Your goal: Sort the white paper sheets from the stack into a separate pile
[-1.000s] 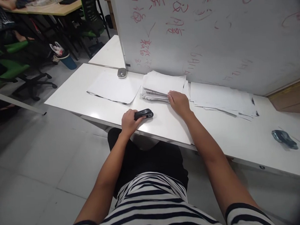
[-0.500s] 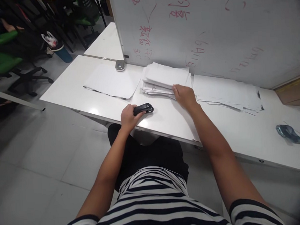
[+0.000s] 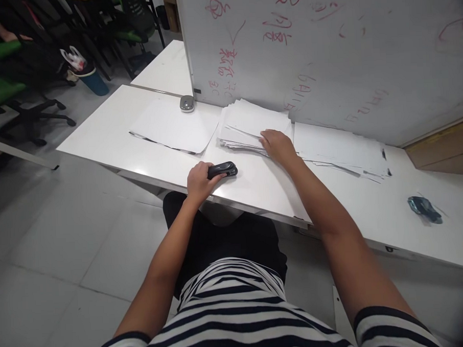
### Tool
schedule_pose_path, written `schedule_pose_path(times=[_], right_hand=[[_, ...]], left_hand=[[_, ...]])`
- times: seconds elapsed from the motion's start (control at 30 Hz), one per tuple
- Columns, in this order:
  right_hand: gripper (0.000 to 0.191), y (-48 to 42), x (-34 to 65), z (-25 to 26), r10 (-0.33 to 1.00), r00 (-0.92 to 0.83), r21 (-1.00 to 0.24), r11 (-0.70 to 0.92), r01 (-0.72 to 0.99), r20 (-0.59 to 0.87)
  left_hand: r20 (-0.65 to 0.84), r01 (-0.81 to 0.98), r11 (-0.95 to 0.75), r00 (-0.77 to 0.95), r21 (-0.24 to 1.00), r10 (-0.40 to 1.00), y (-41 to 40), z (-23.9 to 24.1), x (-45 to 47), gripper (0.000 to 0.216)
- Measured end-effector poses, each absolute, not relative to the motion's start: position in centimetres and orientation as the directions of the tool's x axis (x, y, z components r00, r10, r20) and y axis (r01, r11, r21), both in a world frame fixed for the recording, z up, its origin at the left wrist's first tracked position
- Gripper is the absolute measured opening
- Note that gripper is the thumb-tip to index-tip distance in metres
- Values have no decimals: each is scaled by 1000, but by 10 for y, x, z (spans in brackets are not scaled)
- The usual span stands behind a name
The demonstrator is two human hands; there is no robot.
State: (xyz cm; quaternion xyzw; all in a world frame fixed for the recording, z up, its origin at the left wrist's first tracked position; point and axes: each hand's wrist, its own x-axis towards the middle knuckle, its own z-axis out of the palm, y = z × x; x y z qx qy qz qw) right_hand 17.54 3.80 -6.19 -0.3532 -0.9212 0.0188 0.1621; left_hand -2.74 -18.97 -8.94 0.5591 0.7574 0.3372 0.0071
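Observation:
My left hand (image 3: 199,184) is wrapped round a black stapler (image 3: 222,169), held at the table's front edge with its nose pointing right. Ahead of it to the right lies a thick, uneven stack of paper (image 3: 252,114), its sheets fanned at the edges. My right hand (image 3: 279,147) is at the stack's near edge, thumb and fingers closed on the edge of the top paper. How many sheets are between those fingers cannot be made out.
Blank-looking sheets (image 3: 171,125) with a dark near edge lie on the left, by a small rounded grey device (image 3: 187,103). More papers (image 3: 330,143) spread rightward below the whiteboard (image 3: 325,46). A blue-green object (image 3: 425,209) and a cardboard box (image 3: 445,146) are farther right.
The raised upper papers have come down nearly flat on the stack, with my right hand still at their edge. The stapler stays in my left hand. The view has turned slightly.

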Motion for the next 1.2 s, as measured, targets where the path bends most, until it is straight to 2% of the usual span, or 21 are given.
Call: schedule_pose_path(times=[0.3, 0.4, 0.5, 0.77, 0.87, 1.0, 1.07, 1.2], right_hand=[[37, 32, 163, -40, 644, -765, 199, 748, 633, 13], [31, 30, 157, -38, 666, -744, 259, 728, 634, -50], [31, 30, 154, -35, 688, -721, 266, 713, 649, -85], [43, 29, 151, -21, 708, -705, 156, 700, 697, -25], [42, 31, 151, -21, 699, -715, 119, 712, 692, -23], [38, 41, 156, -29, 701, -709, 49, 707, 705, 84], [41, 47, 160, -36, 729, -677, -20, 682, 731, 101], [53, 54, 168, -47, 805, -591, -269, 580, 769, 45]], left_hand=[[376, 860, 141, -354, 490, 856, -190, -89, -26, 41], [373, 860, 146, -357, 488, 856, -190, -89, -26, 41], [376, 858, 146, -361, 493, 853, -190, -89, -27, 41], [405, 869, 110, -333, 482, 851, -190, -92, -28, 41], [424, 879, 90, -313, 468, 850, -190, -93, -29, 40], [430, 885, 85, -304, 457, 850, -190, -94, -29, 40], [434, 888, 83, -301, 453, 849, -190, -95, -29, 40], [436, 889, 87, -303, 449, 847, -190, -95, -28, 39]])
